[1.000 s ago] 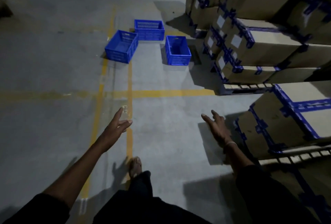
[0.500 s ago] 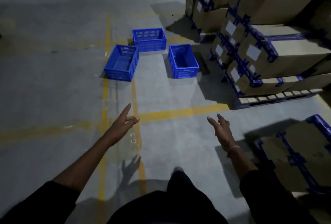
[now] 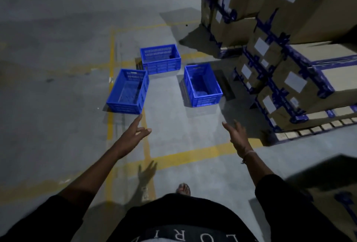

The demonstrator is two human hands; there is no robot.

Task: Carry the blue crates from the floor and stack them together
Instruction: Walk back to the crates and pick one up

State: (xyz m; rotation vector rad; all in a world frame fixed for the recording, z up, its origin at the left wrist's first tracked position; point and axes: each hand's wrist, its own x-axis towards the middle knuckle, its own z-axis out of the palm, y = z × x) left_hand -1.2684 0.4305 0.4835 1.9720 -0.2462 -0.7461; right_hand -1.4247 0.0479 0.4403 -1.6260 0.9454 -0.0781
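Three empty blue plastic crates stand apart on the concrete floor ahead of me: a left crate [image 3: 127, 92], a far crate [image 3: 160, 58] behind it, and a right crate [image 3: 202, 84]. My left hand [image 3: 133, 135] reaches forward with straight fingers, its tips just short of the left crate's near corner. My right hand [image 3: 237, 135] is stretched out too, fingers relaxed, below and to the right of the right crate. Neither hand holds or touches anything.
Stacks of cardboard boxes [image 3: 301, 64] bound with blue tape sit on pallets [image 3: 316, 128] along the right. Another taped box [image 3: 332, 193] is close at lower right. Yellow lines [image 3: 193, 154] mark the floor. My foot [image 3: 183, 189] shows below.
I have walked forward: the crates and box stacks are nearer and lower in view. Both hands stay stretched out and empty.
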